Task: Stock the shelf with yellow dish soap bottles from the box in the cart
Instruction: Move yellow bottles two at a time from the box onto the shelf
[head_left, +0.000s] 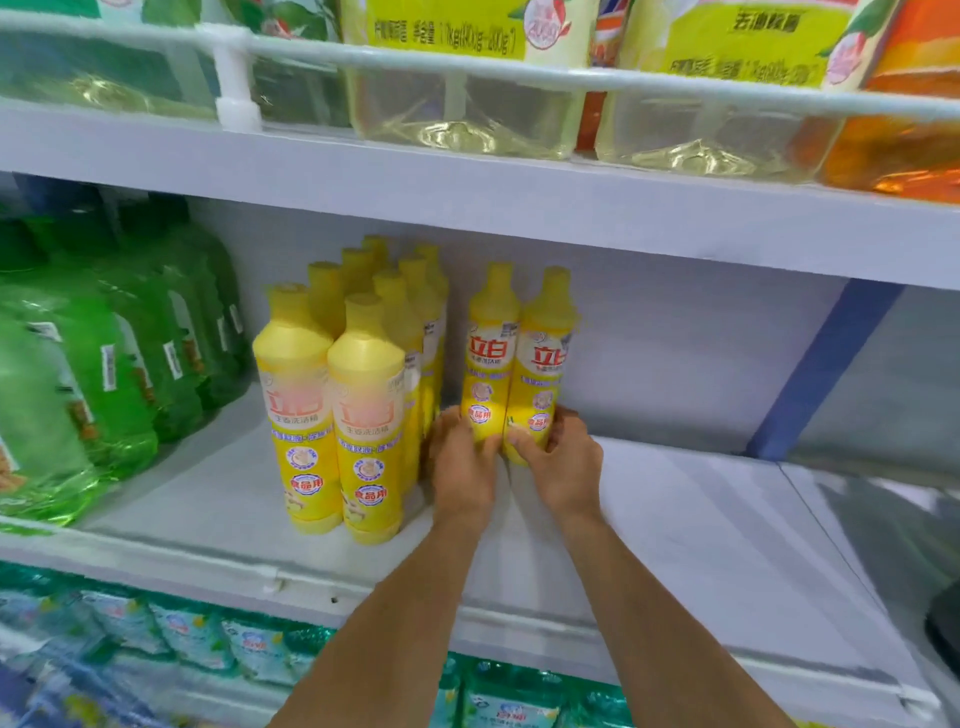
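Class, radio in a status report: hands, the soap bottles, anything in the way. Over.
Hands: left hand grips left bottle, right hand grips right bottle. Pair upright, side by side, right of stocked yellow bottles. Nothing blocking.

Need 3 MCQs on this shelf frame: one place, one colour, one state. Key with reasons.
1. The held yellow dish soap bottles stand where, relative to the stocked yellow group?
A) left of it B) right of it C) one shelf up
2. Colour of the large bottles at the far left of this shelf?
A) red B) black C) green
3. The left-hand grip is:
A) curled round a bottle's base B) flat on the shelf C) idle

B: they stand right of the group, with a gap between.
C: translucent green.
A: its fingers wrap the lower body, and the right-hand grip holds the other bottle likewise.
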